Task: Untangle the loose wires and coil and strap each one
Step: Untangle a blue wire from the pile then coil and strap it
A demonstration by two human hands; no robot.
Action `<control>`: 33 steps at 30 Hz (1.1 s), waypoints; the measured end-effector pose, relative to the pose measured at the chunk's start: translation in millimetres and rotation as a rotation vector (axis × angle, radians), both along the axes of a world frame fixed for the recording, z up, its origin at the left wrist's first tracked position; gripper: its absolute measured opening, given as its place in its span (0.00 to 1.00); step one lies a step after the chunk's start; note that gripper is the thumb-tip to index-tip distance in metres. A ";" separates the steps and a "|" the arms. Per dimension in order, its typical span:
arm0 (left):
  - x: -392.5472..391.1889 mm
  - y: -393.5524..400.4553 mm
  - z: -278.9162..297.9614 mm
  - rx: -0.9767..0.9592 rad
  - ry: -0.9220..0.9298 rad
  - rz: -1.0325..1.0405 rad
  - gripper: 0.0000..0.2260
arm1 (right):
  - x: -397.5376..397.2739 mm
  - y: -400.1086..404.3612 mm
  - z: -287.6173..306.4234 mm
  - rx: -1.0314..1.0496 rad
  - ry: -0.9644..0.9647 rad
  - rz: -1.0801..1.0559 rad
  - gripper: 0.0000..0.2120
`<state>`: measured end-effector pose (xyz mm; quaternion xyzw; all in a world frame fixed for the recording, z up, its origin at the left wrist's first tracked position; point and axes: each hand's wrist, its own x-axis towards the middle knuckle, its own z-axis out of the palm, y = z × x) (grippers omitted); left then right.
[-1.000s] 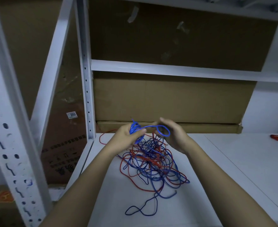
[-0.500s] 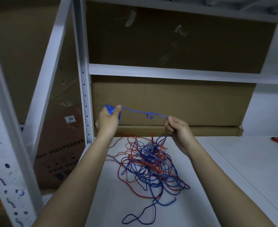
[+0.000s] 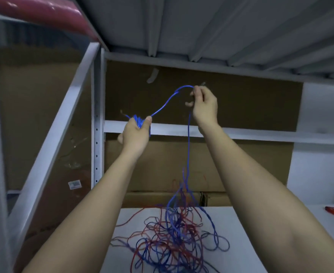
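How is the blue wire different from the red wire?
The blue wire is lifted up, held by the left hand and the right hand; the red wire lies on the white shelf, and neither hand grips it. Part of the blue wire is bunched in the left hand; the red wire is all loose loops. Both are thin and snarled together in the pile below.

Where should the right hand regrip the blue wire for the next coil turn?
On the straight run of the blue wire hanging below the right hand, above the tangle. Probably pinch from the side with the fingers: it hangs vertical and clear of the red strands.
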<state>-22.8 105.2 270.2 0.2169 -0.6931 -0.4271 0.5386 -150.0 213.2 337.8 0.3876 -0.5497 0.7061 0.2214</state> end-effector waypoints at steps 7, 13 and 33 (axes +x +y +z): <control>4.1 -0.7 5.0 -0.016 0.042 -0.124 0.15 | -7.3 -8.2 -40.6 0.341 -0.041 0.005 0.11; 7.9 4.9 -16.4 -0.044 -0.034 -0.215 0.15 | 1.9 -4.7 -98.9 0.639 0.035 -0.155 0.12; 28.3 -5.4 -75.3 -0.026 -0.201 -0.130 0.18 | 60.3 24.9 -174.1 0.347 -0.527 0.649 0.07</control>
